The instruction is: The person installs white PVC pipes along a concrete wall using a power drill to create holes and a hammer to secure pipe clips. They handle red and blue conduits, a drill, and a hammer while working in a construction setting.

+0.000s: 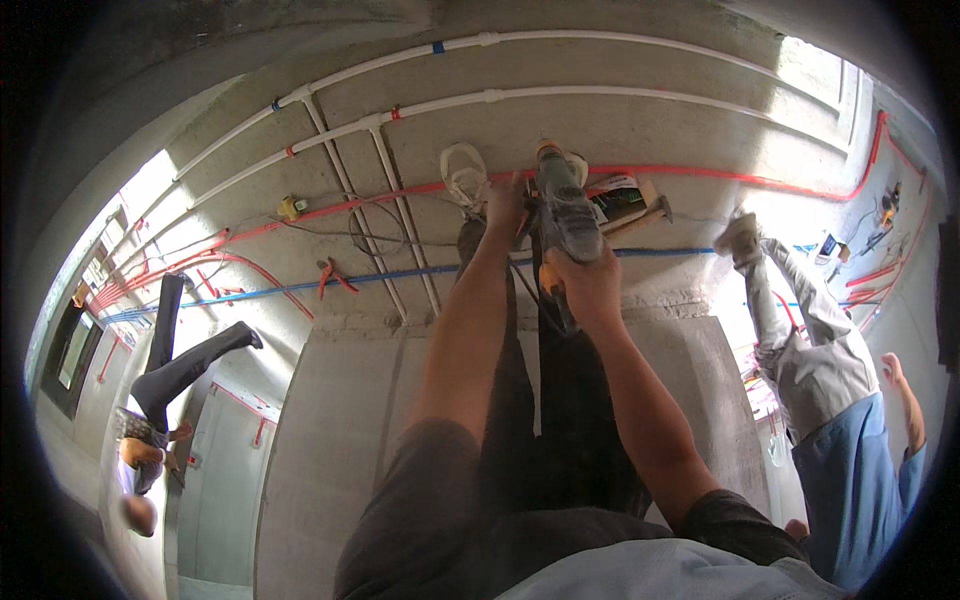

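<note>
A dusty grey rotary hammer drill [570, 210] with orange parts is held in front of my legs, its nose pointing away from me, between my light shoes. My right hand [590, 282] is closed around its rear handle. On the tool's left side, my left hand [507, 203] is closed near the front, apparently round a side grip that is mostly hidden. The tip of the tool and whatever it touches cannot be made out. Just right of the drill lies an open box [625, 200] of small items, with a hammer [645, 218] beside it.
White pipes [520, 95], red conduit [700, 172] and blue conduit [440, 270] cross the concrete floor. Red-handled pliers [333, 277], a yellow tool [292, 208] and a loose cable [378, 232] lie left. One person [150, 430] stands left, another [835, 400] close on my right.
</note>
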`<state>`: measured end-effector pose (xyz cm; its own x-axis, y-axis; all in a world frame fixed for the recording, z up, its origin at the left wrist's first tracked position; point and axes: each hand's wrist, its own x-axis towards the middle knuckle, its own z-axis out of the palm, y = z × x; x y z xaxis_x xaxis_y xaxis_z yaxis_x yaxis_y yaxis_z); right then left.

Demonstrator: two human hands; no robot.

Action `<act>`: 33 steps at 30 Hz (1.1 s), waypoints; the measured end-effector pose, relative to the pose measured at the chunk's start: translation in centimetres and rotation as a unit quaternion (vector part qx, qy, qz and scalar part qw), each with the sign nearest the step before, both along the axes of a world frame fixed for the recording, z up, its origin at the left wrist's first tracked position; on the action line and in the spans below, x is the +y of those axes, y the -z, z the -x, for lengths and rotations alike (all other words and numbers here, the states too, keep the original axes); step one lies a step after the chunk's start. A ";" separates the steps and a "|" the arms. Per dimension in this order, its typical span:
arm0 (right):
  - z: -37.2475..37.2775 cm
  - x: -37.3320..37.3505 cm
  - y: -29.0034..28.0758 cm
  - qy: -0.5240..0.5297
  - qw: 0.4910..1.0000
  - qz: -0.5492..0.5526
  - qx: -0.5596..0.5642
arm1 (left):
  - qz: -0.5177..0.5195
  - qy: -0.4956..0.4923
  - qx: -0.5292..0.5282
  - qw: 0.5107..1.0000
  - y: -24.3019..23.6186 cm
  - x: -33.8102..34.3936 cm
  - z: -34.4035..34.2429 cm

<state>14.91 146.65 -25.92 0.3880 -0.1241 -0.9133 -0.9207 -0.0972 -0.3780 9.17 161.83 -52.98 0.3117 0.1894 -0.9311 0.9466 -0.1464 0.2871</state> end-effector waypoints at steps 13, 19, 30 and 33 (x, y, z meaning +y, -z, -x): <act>-3.9 0.8 2.3 -0.019 0.999 0.016 -0.037 | 0.148 -0.189 -0.003 0.971 -2.3 -1.7 -8.4; -4.2 1.4 4.8 -0.011 0.999 0.041 0.001 | 0.107 -0.184 -0.063 0.975 1.1 -2.9 -7.3; -5.1 2.4 2.2 -0.045 0.997 0.057 0.012 | 0.041 -0.106 -0.138 0.984 1.6 -1.5 -6.1; -5.7 3.1 0.8 -0.080 0.995 0.058 -0.008 | 0.020 -0.145 -0.107 0.983 -0.6 -0.5 -6.9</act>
<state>20.64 149.77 -26.73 0.4263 -0.1630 -0.8898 -0.8836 -0.2857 -0.3710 16.10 161.36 -52.40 0.4401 0.2643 -0.8582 0.8641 0.1353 0.4848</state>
